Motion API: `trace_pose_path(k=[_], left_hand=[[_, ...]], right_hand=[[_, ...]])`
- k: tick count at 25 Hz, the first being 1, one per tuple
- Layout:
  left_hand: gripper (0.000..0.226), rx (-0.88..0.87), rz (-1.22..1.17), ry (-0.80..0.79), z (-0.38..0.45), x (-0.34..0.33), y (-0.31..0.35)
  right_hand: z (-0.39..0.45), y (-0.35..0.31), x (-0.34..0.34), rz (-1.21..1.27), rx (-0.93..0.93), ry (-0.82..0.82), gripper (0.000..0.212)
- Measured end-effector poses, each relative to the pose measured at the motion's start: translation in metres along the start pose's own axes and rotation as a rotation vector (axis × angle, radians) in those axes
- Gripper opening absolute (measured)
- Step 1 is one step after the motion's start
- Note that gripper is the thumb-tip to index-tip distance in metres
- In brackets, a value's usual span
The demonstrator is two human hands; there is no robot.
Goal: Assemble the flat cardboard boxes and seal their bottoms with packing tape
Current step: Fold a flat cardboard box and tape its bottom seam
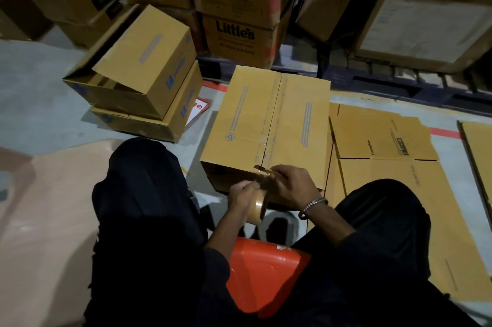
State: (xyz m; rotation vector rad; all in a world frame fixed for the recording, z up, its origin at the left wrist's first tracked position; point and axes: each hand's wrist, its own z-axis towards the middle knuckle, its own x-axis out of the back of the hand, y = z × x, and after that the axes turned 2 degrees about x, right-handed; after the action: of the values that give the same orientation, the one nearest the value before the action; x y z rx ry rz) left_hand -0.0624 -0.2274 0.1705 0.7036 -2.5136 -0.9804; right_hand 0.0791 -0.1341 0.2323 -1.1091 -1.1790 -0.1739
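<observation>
Warehouse floor, left hand [243,193] gripping tape roll [259,206], right hand [291,182] pinching tape on box [269,118]

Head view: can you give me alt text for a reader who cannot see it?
A seated person's left hand holds a tape roll at the near edge of a cardboard box on the floor, while the right hand pinches the tape end by the centre seam. Flat cardboard lies right, stacked boxes left.
</observation>
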Motion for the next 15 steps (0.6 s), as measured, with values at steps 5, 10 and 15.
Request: trace_pose_path(k=[5,10,15], left_hand=[[0.013,-0.006,0.005,0.018,0.003,0.001,0.0],[0.021,0.015,0.025,0.027,0.004,-0.001,0.001],[0.017,0.029,0.022,0.027,0.003,-0.001,0.001]], right_hand=[[0.01,-0.004,-0.016,-0.118,0.075,-0.097,0.02],[0.014,-0.001,-0.022,-0.186,0.051,-0.153,0.024],[0.014,0.0,-0.023,-0.266,0.027,-0.213,0.029]])
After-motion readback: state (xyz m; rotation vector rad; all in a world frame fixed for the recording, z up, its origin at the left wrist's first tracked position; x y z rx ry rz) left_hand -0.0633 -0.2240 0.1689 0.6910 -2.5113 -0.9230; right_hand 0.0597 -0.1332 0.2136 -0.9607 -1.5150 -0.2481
